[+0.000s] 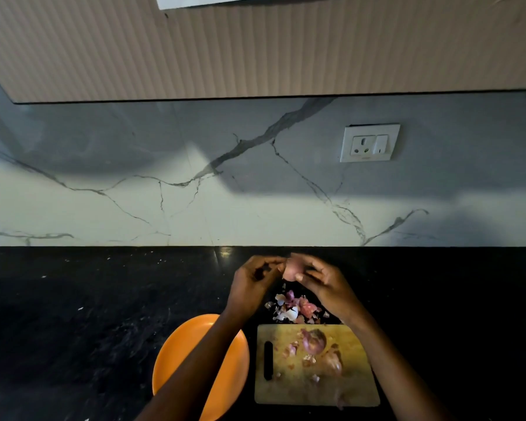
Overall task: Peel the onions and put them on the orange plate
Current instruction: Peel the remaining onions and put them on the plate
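A pinkish onion (291, 268) is held in the air above the black counter. My right hand (322, 281) grips it from the right, and my left hand (252, 281) pinches at its left side with curled fingers. Below them lies a heap of onion skins (295, 308). A second reddish onion (314, 341) rests on the wooden cutting board (356, 387), with skin scraps around it. The orange plate (176, 354) sits left of the board; my left forearm crosses over it, and I see nothing on the part that shows.
The black counter (88, 314) stretches left and right of the work spot. A marble backsplash rises behind it, with a white wall socket (369, 143) at upper right. The board has a dark handle slot (268, 360) on its left side.
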`<state>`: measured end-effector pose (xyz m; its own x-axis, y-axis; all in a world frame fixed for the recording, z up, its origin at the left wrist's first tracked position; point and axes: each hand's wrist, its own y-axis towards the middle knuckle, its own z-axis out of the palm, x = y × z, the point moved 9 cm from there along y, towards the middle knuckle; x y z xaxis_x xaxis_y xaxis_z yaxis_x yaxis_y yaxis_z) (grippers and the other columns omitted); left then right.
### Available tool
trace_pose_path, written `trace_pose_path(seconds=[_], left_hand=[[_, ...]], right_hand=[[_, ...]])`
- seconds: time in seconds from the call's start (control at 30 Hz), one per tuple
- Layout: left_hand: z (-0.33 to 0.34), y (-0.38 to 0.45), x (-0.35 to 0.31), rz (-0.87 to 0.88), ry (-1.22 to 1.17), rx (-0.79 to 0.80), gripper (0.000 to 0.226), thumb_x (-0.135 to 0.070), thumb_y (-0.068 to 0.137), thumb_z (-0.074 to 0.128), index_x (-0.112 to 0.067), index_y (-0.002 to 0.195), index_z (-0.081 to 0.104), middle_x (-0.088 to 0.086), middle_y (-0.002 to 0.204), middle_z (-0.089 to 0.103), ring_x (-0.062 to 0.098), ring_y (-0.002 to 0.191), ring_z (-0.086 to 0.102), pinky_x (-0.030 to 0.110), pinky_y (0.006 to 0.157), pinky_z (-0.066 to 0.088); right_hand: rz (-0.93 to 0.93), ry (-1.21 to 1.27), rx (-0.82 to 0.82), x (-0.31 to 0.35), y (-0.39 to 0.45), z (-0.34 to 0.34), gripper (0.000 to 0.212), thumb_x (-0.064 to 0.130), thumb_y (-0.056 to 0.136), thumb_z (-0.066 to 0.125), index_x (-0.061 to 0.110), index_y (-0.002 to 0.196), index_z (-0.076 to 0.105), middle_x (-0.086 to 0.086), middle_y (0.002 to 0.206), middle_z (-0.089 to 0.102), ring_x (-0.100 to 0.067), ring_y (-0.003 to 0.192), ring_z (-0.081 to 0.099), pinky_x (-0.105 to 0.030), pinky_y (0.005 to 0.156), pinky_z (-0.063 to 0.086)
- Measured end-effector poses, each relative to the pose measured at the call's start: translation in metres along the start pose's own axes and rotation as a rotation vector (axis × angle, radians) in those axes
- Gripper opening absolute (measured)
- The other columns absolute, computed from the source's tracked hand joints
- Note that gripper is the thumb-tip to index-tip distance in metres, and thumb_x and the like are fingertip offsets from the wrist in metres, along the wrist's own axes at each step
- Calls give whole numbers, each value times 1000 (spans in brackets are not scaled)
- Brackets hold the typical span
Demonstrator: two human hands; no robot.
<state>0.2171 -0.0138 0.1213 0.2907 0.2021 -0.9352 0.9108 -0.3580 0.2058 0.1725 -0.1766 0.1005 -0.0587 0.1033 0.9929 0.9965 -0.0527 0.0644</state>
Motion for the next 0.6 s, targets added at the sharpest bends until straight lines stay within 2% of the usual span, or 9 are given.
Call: trace_pose_path(seconds=[0.13,0.2,0.3,0.43,0.5,0.6], left_hand=[[-2,1,-10,77,151,10,24,-20,91,72,-39,105,71,-10,99,70,1,89,65,14,74,50],[-3,2,-12,101,217,16,26,-18,90,73,-39,104,71,-12,95,68,-1,86,64,10,71,46],[-4,3,-10,81,229,18,18,-18,88,75,-30,102,75,-10,93,71,4,82,66,15,68,50],[-6,1,-4,17,197,-24,8,-17,87,77,-16,95,78,-8,87,74,3,77,68,15,66,51],[-6,-1,-2,-5,161,-40,3,-15,86,78,-16,89,76,-6,82,74,4,75,69,17,66,52],[-3,-3,-1,-20,120,-40,11,-11,86,77,-20,83,71,-3,79,74,10,75,70,25,68,55]], right_hand=[[-2,-49,32,-1,0,2,45,6,93,68,36,127,62,9,127,69,-10,120,64,-32,105,50],[5,-67,43,-2,0,2,47,6,93,68,39,126,63,6,126,70,-12,119,65,-34,104,50],[13,-97,64,-4,0,2,48,8,93,69,44,125,64,6,126,71,-12,119,66,-37,104,52],[1,-128,66,-1,1,3,47,6,91,71,37,126,64,9,127,69,-8,118,65,-35,103,53],[-14,-132,62,2,1,5,47,5,91,71,33,128,64,10,127,69,-7,117,65,-34,103,53],[-20,-142,57,4,1,6,47,5,90,72,34,127,65,13,126,69,-6,117,65,-33,103,53]])
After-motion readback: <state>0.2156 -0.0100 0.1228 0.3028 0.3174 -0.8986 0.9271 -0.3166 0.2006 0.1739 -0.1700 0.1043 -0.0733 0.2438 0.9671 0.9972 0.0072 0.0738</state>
